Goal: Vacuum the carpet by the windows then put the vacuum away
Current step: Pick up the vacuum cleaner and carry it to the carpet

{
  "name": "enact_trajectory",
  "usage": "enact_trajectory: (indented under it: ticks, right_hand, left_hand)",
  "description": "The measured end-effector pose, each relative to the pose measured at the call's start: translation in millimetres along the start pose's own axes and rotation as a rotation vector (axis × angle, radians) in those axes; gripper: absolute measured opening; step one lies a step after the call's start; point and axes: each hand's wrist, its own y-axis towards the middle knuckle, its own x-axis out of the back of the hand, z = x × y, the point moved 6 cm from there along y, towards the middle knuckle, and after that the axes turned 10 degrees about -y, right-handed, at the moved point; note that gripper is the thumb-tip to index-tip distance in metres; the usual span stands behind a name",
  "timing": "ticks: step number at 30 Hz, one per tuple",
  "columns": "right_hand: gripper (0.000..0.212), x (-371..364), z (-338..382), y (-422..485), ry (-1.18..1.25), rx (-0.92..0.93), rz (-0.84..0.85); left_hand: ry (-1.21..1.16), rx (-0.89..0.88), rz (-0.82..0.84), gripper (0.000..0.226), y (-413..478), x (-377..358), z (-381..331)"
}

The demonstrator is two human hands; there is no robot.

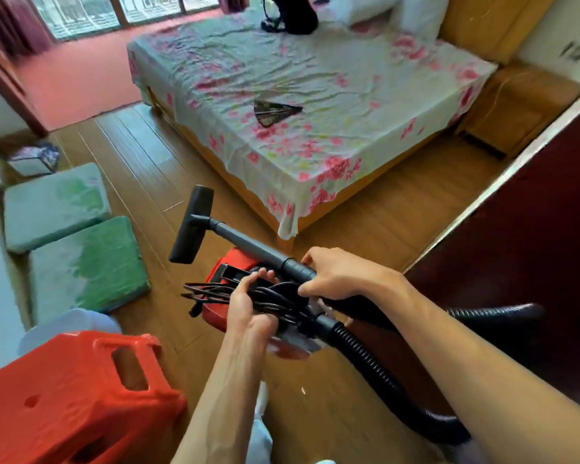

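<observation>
A small red vacuum cleaner (236, 262) is held up in front of me above the wood floor. My left hand (250, 304) grips its bundled black power cord (211, 293) against the body. My right hand (335, 279) grips the dark grey wand (248, 241) near its joint. The wand points away to the left and ends in a black floor nozzle (191, 226). A black ribbed hose (375, 366) loops down to my right. The red carpet (81, 72) lies by the windows (81, 15) at the far left.
A bed (315, 105) with a floral sheet fills the middle, a dark fan (275, 112) lying on it. Two green cushions (74, 236) lie on the left floor. A red plastic stool (64, 400) stands near left. A dark door (533, 246) is on the right.
</observation>
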Motion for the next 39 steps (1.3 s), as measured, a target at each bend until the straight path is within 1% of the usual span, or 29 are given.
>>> enact_trajectory:
  ticks: [2,5,7,9,11,13,14,15,17,20,26,29,31,33,35,39]
  right_hand:
    - [0.042,22,18,-21,-0.123,0.059,-0.021]
    - [0.037,37,37,-44,-0.22,0.131,0.025]
    - [0.033,43,45,-53,-0.215,0.17,0.071]
    - [0.027,46,54,-60,-0.19,0.203,0.129]
    - [0.024,47,59,-60,-0.176,0.21,0.179]
    - [0.024,44,57,-58,-0.143,0.203,0.214]
    - [0.023,43,55,-57,-0.12,0.196,0.224]
    - [0.023,43,55,-54,-0.105,0.188,0.226]
    - [0.024,47,63,-46,-0.108,0.173,0.229]
    - [0.026,54,80,-25,-0.121,0.155,0.236]
    - [0.024,77,126,26,-0.206,0.137,0.182]
    - [0.024,94,147,52,-0.282,0.141,0.116]
    - [0.025,100,159,68,-0.307,0.14,0.093]
    - [0.027,105,170,84,-0.303,0.142,0.072]
    - [0.03,108,179,99,-0.28,0.142,0.046]
    - [0.032,113,192,127,-0.211,0.145,0.053]
  left_hand:
    - [0.025,-0.021,0.058,0.017,-25,-10,-3]
    - [0.044,-0.06,0.106,0.013,-51,-12,-6]
    - [0.074,-0.054,0.117,0.013,-61,-13,-8]
    - [0.06,-0.054,0.101,0.024,-77,-13,-12]
    - [0.045,-0.089,0.114,0.025,-86,-7,-20]
    - [0.025,-0.096,0.09,0.018,-95,-2,-19]
    - [0.019,-0.077,0.052,0.014,-93,2,-17]
    - [0.062,-0.072,0.011,0.013,-91,5,-18]
    - [0.032,-0.031,-0.052,0.016,-85,-1,-25]
    - [-0.029,-0.027,-0.04,0.018,-71,-11,-45]
    - [-0.053,0.012,-0.043,0.02,-53,-40,-93]
    - [-0.055,0.044,-0.021,0.014,-37,-55,-119]
    - [-0.024,0.05,-0.016,0.015,-31,-64,-137]
    - [-0.004,0.04,-0.02,0.018,-26,-72,-158]
    - [0.032,0.023,-0.024,0.013,-22,-78,-178]
    - [0.057,-0.032,-0.021,0.015,-7,-91,-214]
